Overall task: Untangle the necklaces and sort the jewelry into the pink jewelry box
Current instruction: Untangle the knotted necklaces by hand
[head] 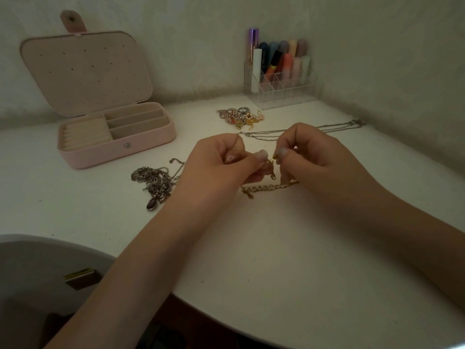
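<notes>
Dim light blurs the fine links. The left hand (221, 159) and right hand (307, 154) each pinch a gold chain (270, 186) above the table (276, 248); its clasp is partly hidden between the fingertips. Left of the chain lies a silver tangle (156, 181), partly behind the left wrist. Beyond that tangle, the pink jewelry box (118, 144) stands open.
</notes>
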Tool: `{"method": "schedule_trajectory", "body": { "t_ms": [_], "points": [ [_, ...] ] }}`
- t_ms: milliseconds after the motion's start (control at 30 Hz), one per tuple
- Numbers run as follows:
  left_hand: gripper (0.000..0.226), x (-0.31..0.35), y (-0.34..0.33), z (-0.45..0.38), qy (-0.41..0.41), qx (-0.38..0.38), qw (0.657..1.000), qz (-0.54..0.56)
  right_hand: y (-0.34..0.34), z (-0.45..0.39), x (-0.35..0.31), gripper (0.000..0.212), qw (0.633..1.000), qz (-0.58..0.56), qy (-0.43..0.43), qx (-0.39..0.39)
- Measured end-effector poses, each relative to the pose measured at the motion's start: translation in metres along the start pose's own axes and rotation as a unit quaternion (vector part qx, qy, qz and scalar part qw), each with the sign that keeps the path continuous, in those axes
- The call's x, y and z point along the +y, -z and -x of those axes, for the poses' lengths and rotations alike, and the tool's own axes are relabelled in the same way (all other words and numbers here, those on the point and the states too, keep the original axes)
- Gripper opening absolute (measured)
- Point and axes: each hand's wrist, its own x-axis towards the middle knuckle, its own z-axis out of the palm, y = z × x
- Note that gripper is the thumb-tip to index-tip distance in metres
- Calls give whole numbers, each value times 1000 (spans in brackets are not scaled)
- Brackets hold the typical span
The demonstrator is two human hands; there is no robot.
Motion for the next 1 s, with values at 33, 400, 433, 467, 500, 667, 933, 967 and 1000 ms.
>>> {"method": "schedule_trajectory", "body": {
  "t_ms": [33,400,433,467,500,667,933,967,1000],
  "points": [
    [46,0,0,0,0,-2,1000,-5,-1,0,0,15,1000,-11,-14,-4],
    [40,1,4,2,52,-9,994,93,6,-2,-1,12,999,-36,-27,23],
    [41,2,5,2,52,-2,994,94,6,-2,-2,9,999,-14,-15,31],
    [42,2,6,2,51,4,994,93,6,-1,-2,8,999,5,-7,36],
    [43,2,6,2,49,10,995,90,6,0,-2,9,999,20,-5,38],
    [43,2,10,1,32,38,995,84,0,1,0,25,997,63,-31,-15],
    [39,6,6,1,6,28,988,154,-1,0,0,12,998,-2,-32,-53],
    [40,6,6,1,5,33,987,160,0,0,0,10,998,-4,-24,-50],
    [40,6,7,1,7,40,985,166,1,0,0,10,999,-17,-19,-47]
  ]
}}
